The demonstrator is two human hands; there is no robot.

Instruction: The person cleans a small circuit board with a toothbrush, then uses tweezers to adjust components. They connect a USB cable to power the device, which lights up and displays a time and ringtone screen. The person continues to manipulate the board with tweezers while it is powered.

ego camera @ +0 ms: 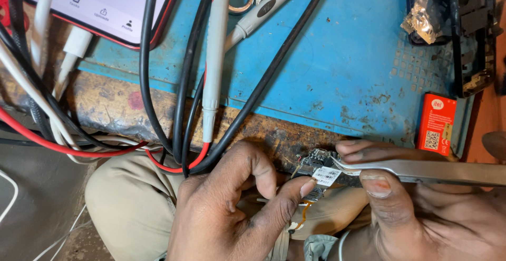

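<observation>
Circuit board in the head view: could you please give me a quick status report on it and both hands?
Left hand pinching small circuit board. Right hand holding metal tweezers, tips on the board. Probe leads hang just above; nothing blocking.

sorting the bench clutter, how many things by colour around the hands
blue: 1, work mat
orange: 1, small battery
grey: 2, meter probes
silver: 1, tweezers in right hand
white-labelled: 1, circuit board in left hand
white-screened: 1, phone
total: 7
</observation>
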